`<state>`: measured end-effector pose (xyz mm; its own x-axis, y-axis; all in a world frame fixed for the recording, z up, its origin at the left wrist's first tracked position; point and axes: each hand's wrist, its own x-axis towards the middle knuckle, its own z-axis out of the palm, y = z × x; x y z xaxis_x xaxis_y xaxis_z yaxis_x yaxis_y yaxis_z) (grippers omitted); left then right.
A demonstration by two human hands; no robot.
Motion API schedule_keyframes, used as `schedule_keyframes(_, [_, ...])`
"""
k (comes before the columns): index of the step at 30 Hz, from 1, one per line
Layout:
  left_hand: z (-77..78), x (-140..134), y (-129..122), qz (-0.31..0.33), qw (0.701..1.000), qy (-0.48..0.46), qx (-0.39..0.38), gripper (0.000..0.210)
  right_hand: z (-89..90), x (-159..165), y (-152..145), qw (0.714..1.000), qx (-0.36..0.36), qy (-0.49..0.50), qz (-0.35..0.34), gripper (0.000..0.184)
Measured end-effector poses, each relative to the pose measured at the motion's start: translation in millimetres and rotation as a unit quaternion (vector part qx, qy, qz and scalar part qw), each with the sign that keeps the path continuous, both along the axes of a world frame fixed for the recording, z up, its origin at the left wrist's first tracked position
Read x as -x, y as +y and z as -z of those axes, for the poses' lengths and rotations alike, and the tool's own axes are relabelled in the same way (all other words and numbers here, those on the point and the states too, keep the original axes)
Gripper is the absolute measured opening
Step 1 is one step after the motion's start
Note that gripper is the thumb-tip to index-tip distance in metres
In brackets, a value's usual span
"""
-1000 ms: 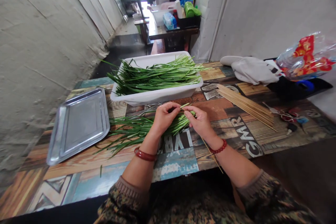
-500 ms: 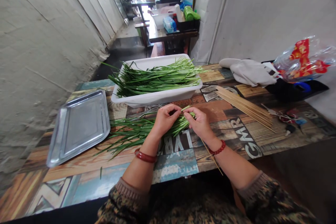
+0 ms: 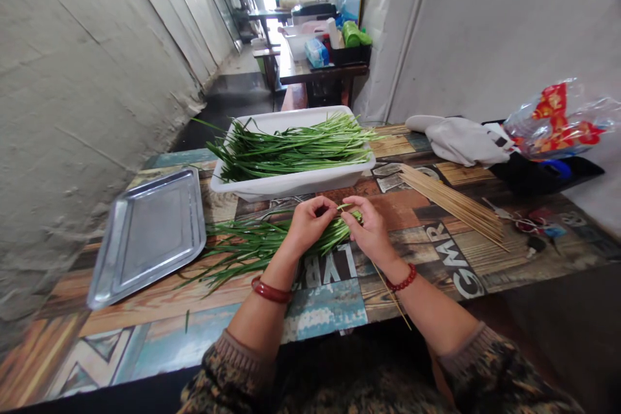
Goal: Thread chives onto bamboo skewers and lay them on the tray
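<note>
My left hand (image 3: 313, 223) pinches the pale stem ends of a few garlic chives (image 3: 341, 207) between thumb and forefinger. My right hand (image 3: 367, 225), also closed in a pinch, meets it at the same stems. Below both hands a loose pile of garlic chives (image 3: 250, 242) lies on the table, leaves to the left. A thin bamboo skewer (image 3: 395, 297) slants out from under my right hand toward the table's front edge; whether that hand grips it is hidden. Behind the hands, a white plastic tub (image 3: 295, 189) holds many more chives.
A metal tray (image 3: 152, 236) lies on the left of the patterned table (image 3: 320, 307). To the right are a bundle of bamboo skewers (image 3: 451, 204), keys (image 3: 535, 244), a pale cap (image 3: 460, 139) and a clear plastic bag (image 3: 557, 119). Another table (image 3: 315, 71) and two people stand far back.
My hands stay together at the chive stems, with the fingers shifted slightly and less stem showing above them. The camera view has tilted a little; the tub and pile are otherwise unchanged.
</note>
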<state>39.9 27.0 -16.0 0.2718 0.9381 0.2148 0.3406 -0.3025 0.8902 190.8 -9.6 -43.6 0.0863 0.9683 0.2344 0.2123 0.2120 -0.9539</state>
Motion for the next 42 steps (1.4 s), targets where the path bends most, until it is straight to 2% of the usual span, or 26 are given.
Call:
schedule_keyframes(3, [-2.4,-1,-2,0.029,0.999,0.028,-0.009,0.015,3.9,0,2,1.0,0.003,-0.014,0.02,0.022])
schedule_keyframes(6, [-7.0,1,-2,0.048,0.997,0.053,-0.021,0.016,5.7,-1,3,1.0,0.01,-0.008,0.02,0.024])
schedule_keyframes(9, [-11.7,5,-2,0.048,0.995,0.081,-0.02,0.023,4.6,-1,3,0.999,0.022,0.045,0.002,0.031])
schedule_keyframes(13, [-13.1,6,-2,0.09,0.988,0.124,-0.003,0.03,-0.2,-3,0,0.992,0.051,0.114,-0.021,0.041])
schedule_keyframes(18, [-6.3,2,-1,0.061,0.991,0.118,-0.012,0.027,1.2,-4,3,0.981,0.099,0.162,-0.039,0.044])
schedule_keyframes(22, [-1.3,-1,-2,0.058,0.987,0.146,-0.04,0.025,5.8,-5,7,0.99,0.091,0.102,-0.039,0.035])
schedule_keyframes(27, [-4.5,4,-1,0.113,0.982,0.147,-0.037,0.021,1.4,-10,-7,0.997,0.075,-0.009,-0.022,0.026])
schedule_keyframes(30, [-5.1,9,3,0.06,0.989,0.122,-0.058,0.024,0.8,-11,-21,0.995,0.088,-0.047,-0.025,0.021])
schedule_keyframes(32, [-1.7,11,7,0.018,0.989,0.123,-0.077,0.022,2.6,-11,-26,0.993,0.096,-0.058,-0.029,0.019])
schedule_keyframes(34, [3.9,11,9,0.008,0.986,0.138,-0.088,0.018,4.7,-10,-28,0.993,0.1,-0.058,-0.027,0.018])
schedule_keyframes(38, [13.8,7,12,0.035,0.975,0.197,-0.1,0.017,7.0,-9,-26,0.994,0.1,-0.043,-0.024,0.022])
schedule_keyframes(42, [15.9,5,11,0.041,0.957,0.264,-0.114,0.017,8.4,-10,-25,0.995,0.088,-0.034,-0.036,0.026])
